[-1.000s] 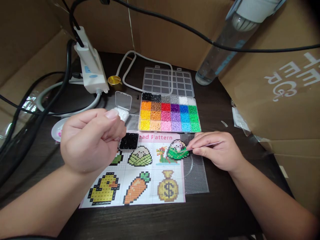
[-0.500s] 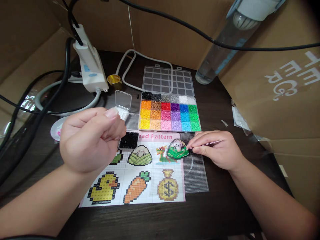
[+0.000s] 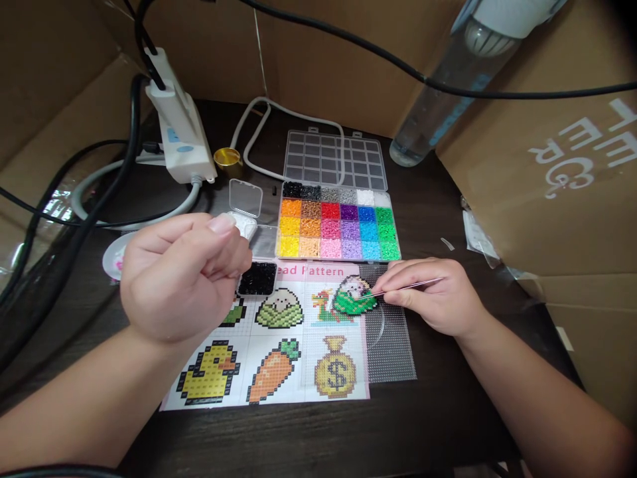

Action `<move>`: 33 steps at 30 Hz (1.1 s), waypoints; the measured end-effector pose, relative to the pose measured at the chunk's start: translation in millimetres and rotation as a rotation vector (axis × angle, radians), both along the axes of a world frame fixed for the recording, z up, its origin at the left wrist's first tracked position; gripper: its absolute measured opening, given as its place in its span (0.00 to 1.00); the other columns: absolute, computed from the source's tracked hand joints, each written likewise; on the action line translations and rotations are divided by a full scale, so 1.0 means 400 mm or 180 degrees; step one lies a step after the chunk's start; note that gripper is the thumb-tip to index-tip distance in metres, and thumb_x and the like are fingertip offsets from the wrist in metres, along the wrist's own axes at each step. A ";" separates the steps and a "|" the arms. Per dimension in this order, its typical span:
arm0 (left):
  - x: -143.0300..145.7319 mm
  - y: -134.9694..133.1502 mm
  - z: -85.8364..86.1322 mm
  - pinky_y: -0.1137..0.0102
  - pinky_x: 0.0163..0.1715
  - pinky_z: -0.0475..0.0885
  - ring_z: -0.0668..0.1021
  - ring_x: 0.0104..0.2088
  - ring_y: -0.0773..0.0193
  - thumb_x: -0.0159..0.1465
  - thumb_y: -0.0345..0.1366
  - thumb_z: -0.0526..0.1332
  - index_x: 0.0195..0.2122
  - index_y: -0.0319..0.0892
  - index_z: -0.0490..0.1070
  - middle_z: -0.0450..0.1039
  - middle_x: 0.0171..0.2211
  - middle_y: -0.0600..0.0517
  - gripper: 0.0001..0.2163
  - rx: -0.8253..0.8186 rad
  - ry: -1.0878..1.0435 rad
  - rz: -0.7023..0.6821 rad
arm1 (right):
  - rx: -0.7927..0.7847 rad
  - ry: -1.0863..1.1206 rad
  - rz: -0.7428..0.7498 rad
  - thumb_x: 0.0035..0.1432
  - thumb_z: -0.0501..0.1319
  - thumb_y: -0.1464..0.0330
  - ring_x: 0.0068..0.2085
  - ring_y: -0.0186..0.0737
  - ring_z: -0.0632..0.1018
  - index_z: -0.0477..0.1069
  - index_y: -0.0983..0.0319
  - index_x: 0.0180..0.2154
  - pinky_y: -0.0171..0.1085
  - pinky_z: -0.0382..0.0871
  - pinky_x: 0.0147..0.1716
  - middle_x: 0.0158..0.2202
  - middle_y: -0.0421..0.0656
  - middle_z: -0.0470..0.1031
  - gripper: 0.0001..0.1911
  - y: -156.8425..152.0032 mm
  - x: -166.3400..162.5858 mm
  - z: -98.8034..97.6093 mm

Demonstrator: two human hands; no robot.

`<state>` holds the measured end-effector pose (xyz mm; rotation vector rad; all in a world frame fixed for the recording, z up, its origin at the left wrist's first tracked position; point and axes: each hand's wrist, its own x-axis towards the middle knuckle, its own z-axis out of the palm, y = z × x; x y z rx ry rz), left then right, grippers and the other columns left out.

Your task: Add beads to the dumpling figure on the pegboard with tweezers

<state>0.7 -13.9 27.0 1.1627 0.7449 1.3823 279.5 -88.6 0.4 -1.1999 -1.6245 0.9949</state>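
At the sheet's (image 3: 308, 394) top right corner lies the bead figure (image 3: 354, 307), green below and white above with a dark outline, covering part of the printed dragon (image 3: 321, 312). A clear pegboard (image 3: 397, 352) shows past the sheet's right edge, just beside the figure. The right hand (image 3: 428, 295) pinches the tweezers (image 3: 411, 287) between thumb and fingers, their tips at the figure's middle, where green meets white; whether a bead sits between them is too small to tell. The left hand (image 3: 179, 279) is curled into a fist over the sheet's upper left; whether it holds anything cannot be told. Just beside it are black beads (image 3: 257, 279) in a small open box, with white beads (image 3: 245, 227) in another behind, its lid (image 3: 245, 198) raised. A dish (image 3: 113, 257) shows partly behind the fist.

Beyond the sheet, the bead case (image 3: 338, 259) stands open, sorted by colour, its lid folded back. Farther off are a gold cup (image 3: 229, 159), a power strip (image 3: 185, 153) and, to the right, a bottle (image 3: 452, 99) leaning by the cardboard (image 3: 572, 232).
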 end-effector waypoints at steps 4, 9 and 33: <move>0.001 0.002 0.000 0.70 0.14 0.49 0.54 0.13 0.72 0.58 0.31 0.63 0.13 0.41 0.52 0.47 0.11 0.58 0.21 0.0091 -0.0006 -0.0061 | 0.0070 0.0078 0.0090 0.51 0.72 0.75 0.33 0.39 0.84 0.84 0.55 0.31 0.37 0.81 0.35 0.32 0.42 0.85 0.08 0.001 0.003 -0.007; 0.001 0.003 -0.002 0.70 0.14 0.49 0.54 0.13 0.72 0.59 0.30 0.62 0.14 0.41 0.52 0.46 0.12 0.58 0.21 0.0133 -0.0005 -0.0092 | 0.0070 0.0099 0.0142 0.52 0.72 0.76 0.33 0.38 0.84 0.84 0.54 0.32 0.37 0.81 0.36 0.32 0.41 0.85 0.09 0.002 0.006 -0.008; 0.003 0.005 -0.007 0.70 0.14 0.49 0.54 0.14 0.72 0.59 0.29 0.61 0.14 0.41 0.52 0.46 0.12 0.58 0.21 0.0163 0.0000 -0.0077 | 0.0041 0.0093 0.0083 0.51 0.72 0.75 0.34 0.38 0.84 0.84 0.53 0.32 0.36 0.81 0.36 0.33 0.40 0.85 0.10 0.000 0.006 -0.008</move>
